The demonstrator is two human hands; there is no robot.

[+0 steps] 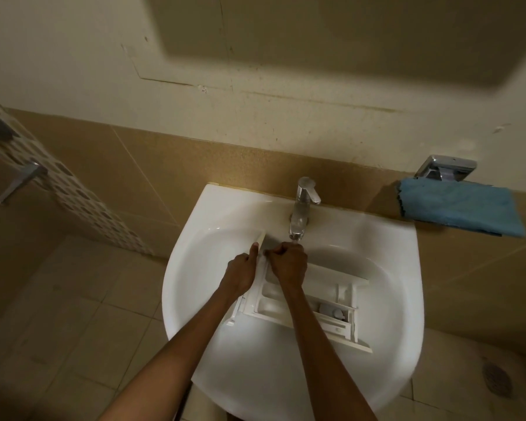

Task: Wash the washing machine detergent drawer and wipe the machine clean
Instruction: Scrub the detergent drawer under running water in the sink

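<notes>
Drawer (268, 299), white compartmented plastic, gripped by left hand (240, 273), right hand (287, 262).

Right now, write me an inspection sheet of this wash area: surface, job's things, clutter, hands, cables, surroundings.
Surface: white sink; the detergent drawer lies across its bowl.
Job's things: drawer compartments face up, one end under the tap; blue cloth lies right of the sink, below a chrome wall fitting, untouched.
Clutter: nothing seen.
Hands: left hand grips the drawer's front panel; right hand curls on the drawer's edge below the spout.
Cables: nothing seen.
Surroundings: tiled wall and floor; floor drain at right; metal fittings at left.
</notes>
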